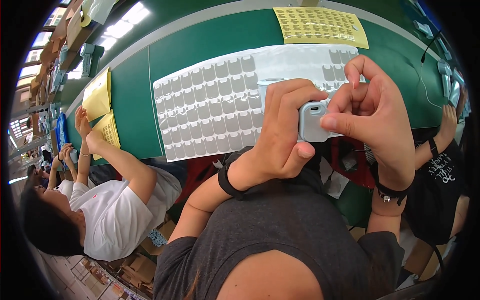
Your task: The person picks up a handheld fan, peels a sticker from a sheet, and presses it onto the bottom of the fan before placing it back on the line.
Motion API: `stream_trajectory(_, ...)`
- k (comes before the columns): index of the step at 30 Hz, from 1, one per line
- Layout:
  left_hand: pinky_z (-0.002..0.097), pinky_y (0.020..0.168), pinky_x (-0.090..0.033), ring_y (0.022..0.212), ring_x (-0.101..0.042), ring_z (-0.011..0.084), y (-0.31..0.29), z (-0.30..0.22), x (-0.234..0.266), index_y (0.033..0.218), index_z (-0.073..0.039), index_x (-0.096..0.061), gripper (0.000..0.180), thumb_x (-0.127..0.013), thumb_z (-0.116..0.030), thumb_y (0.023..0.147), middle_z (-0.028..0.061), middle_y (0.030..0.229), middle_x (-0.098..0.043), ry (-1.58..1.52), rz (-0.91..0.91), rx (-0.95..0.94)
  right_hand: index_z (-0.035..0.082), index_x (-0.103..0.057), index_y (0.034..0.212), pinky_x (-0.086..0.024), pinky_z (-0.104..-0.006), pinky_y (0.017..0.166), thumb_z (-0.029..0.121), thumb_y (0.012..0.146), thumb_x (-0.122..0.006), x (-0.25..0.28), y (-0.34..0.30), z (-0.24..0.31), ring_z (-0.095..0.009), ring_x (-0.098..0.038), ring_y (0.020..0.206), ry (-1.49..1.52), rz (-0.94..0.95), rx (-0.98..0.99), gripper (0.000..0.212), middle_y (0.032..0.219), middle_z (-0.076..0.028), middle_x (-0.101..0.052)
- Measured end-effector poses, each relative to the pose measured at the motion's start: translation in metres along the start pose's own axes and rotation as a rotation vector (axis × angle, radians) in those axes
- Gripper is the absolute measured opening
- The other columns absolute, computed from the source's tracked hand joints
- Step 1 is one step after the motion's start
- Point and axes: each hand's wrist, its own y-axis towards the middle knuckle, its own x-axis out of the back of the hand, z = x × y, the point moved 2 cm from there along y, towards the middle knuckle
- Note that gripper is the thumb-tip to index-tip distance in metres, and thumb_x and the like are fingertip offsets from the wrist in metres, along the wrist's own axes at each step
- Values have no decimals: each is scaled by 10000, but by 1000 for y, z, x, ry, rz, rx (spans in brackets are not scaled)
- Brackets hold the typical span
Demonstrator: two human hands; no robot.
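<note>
My left hand (282,127) is wrapped round a light-blue plastic device (302,122), its end tilted up toward me. That end shows a small oval port and a flat grey face, which looks like one of the grey stickers on the sheet. My right hand (372,107) is closed at the device's right edge, thumb pressed on the grey sticker (314,131) and forefinger bent behind it. Under both hands lies a large white backing sheet (210,107) with rows of grey rounded stickers. A light-blue cylindrical part (265,92) shows behind my left hand.
A yellow label sheet (322,26) lies at the bench's far side, on the green mat (215,35). Yellow sheets (97,95) lie to the left by a co-worker in white (125,215). Another person in black (435,185) sits to the right, near light-blue devices (445,72) and a cable.
</note>
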Motion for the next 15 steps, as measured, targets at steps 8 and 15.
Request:
stream_trajectory(8,407,899,-347,1008,-449,326,3,-6,0,1176,24,-469,453,-549,-277,847,196,1102,-499,32,25,3,99,-343,913,-392,-142,546,-25,697,-764,-1,-6,1,-19,-516,595,-98,-54,72,489,688,-43,-610)
stream_trajectory(15,392,901,-350,1003,-447,324,7,-10,-2,1163,30,-478,428,-569,-169,795,197,1096,-499,60,35,-11,102,-379,904,-351,-138,530,32,688,-792,2,-8,8,10,-472,593,-346,-120,126,471,676,1,-584)
